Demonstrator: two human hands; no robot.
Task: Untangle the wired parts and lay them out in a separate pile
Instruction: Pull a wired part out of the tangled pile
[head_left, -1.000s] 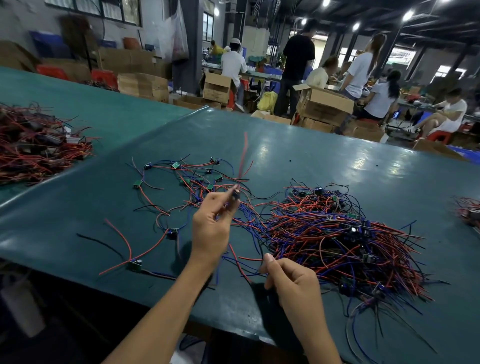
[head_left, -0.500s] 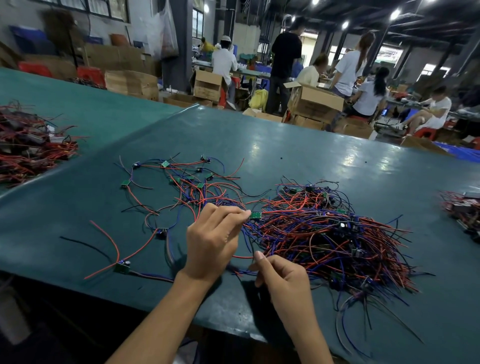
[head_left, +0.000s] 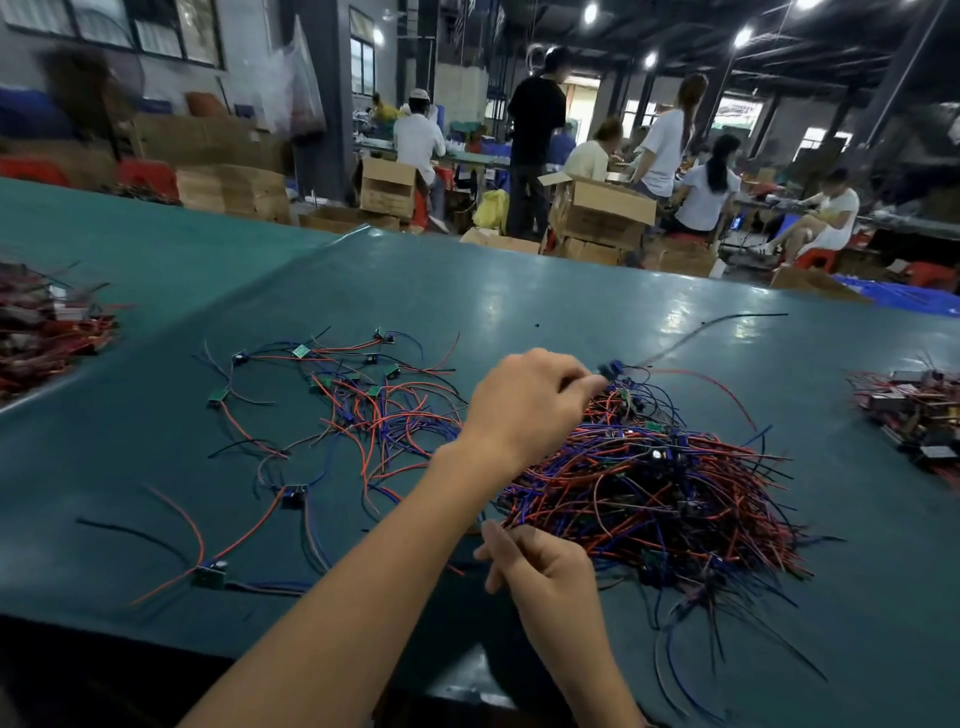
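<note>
**Operator:** What's different from a second ago?

**Spotter:** Your left grip (head_left: 524, 405) has left the laid-out pile (head_left: 353, 395) at ten o'clock and crossed to the far edge of the tangle (head_left: 649, 493). It now pinches a small blue part (head_left: 607, 371) at the fingertips, just above the heap. A black wire (head_left: 727, 322) trails off toward one o'clock across the tabletop (head_left: 519, 291).

**Operator:** And my right?

**Spotter:** Your right grip (head_left: 545, 571) has stayed at the tangle's seven o'clock edge with its fingers curled. I cannot tell whether it pinches a wire or only rests there.

**Operator:** So where does that put me?

**Spotter:** I'd judge the last piece is delivered and you've started on the next. The tangle is still far larger than what you've spread out, so most of the work remains. This part's leads may be caught among the others, so draw it out slowly toward ten o'clock while your right steadies the mass.
</note>
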